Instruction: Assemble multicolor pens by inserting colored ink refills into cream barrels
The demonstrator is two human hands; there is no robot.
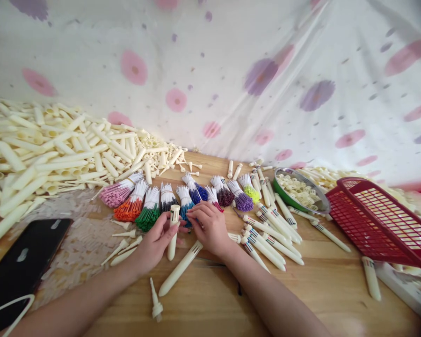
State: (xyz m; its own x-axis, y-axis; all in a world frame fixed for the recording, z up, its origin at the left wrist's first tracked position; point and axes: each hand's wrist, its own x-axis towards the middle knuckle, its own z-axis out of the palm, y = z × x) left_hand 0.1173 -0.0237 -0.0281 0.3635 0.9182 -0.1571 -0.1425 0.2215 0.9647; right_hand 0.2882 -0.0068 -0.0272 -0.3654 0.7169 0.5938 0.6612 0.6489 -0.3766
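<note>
My left hand (157, 241) is closed around a cream multicolour pen barrel (172, 245), held upright with its slotted end on top. Just to its right, the fingers of my right hand (210, 229) are pinched together beside the teal bundle of pen refills (185, 199). Whatever they hold is hidden. Below both hands, another cream pen barrel (180, 269) lies slanted on the table. Closer to me is a small stepped cream plastic part (155, 299). Bundles of refills fan out behind my hands, including green (148, 211), orange (130, 206) and purple (241, 199) ones.
Loose cream barrels (56, 150) are heaped at the left. A black phone (28, 267) with a white cable lies in front of them. Assembled pens (270, 238) lie at the right, near a green-sided bowl (293, 201) of small parts and a tilted red basket (379, 224).
</note>
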